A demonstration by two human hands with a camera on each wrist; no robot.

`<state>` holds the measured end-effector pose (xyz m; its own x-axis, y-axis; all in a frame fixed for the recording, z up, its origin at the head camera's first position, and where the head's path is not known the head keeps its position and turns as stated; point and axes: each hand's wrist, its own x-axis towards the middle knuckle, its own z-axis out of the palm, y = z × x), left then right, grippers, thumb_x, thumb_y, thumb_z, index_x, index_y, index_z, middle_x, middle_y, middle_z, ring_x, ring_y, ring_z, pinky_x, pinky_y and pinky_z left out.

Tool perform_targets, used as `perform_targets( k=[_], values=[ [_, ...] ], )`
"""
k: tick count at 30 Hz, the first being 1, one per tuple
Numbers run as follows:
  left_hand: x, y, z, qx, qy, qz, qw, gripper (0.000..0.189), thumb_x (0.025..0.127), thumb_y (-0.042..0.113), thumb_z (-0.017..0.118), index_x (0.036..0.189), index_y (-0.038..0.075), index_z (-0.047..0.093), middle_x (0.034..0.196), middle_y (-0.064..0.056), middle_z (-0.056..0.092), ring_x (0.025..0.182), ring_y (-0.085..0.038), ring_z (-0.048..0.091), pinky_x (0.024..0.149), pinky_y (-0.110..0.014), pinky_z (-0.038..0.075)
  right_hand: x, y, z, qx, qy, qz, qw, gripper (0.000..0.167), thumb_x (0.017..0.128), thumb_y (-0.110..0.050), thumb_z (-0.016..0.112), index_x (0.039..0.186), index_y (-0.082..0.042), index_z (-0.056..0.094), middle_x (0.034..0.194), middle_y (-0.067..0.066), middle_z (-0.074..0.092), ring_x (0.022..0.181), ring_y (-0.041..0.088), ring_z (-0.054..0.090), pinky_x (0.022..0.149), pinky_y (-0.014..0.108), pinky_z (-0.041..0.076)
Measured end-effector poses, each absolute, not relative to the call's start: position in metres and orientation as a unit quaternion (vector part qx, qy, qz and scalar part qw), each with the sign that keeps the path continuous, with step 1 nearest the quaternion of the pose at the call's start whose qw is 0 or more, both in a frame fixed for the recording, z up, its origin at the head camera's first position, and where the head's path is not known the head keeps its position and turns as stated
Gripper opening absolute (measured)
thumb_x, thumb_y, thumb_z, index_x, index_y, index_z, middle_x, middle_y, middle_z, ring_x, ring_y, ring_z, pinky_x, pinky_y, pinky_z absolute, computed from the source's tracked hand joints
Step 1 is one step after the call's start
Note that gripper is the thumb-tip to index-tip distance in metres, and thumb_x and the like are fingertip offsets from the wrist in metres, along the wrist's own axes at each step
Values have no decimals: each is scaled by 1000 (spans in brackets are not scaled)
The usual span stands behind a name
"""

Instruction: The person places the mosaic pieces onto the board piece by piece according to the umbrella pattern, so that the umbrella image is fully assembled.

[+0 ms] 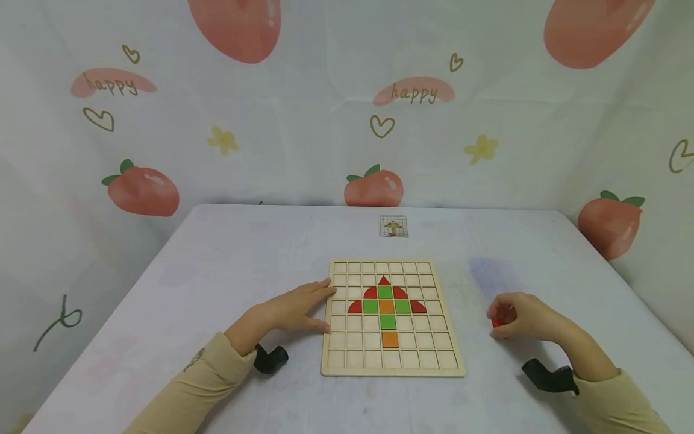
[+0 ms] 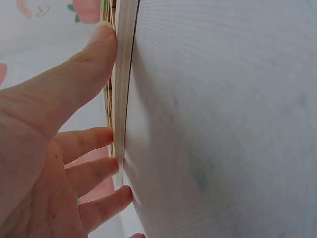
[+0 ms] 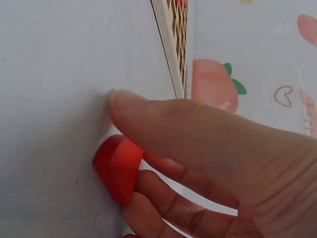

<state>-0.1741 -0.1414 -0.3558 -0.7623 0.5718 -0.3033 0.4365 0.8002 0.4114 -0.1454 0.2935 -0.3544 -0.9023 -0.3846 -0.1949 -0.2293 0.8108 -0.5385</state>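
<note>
A square wooden grid board point(image 1: 393, 372) lies flat on the table. On it, red, green and orange tiles form a tree-like or arrow-like figure, with a red triangle point(image 1: 384, 281) at the top and an orange square point(image 1: 390, 339) at the bottom. My left hand point(image 1: 295, 307) touches the board's left edge with thumb and fingers extended, and the left wrist view shows the fingertips along its side. Well right of the board, just over the tabletop, my right hand point(image 1: 526, 316) pinches red tiles point(image 3: 119, 166) between thumb and fingers. Their exact shape and number are partly hidden.
A small pattern card point(image 1: 393, 226) showing a similar coloured figure on a grid lies behind the board. White cloth with printed peaches covers the wall behind the white table point(image 1: 244, 241). Black wrist mounts point(image 1: 547, 377) hang below each sleeve.
</note>
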Motion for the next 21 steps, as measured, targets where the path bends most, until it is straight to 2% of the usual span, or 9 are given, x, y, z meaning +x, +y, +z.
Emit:
perform_targets(
  k=[14,21],
  values=[
    [-173,-142,-355,268,927,158,210,79,83,43,66,146,10,32,157,-11,18,144,-31,22,117,-46,24,-144,295,-354,-185,939,-255,137,22,70,-14,78,82,-6,61,78,-3,59,66,-5,49,58,17,47],
    [-172,-142,-352,270,924,164,216,80,84,44,66,146,8,31,157,-12,18,144,-32,21,117,-47,24,-143,286,-348,-175,946,-247,120,19,70,-13,77,80,-10,61,75,-4,58,66,-2,45,58,17,42]
  ],
)
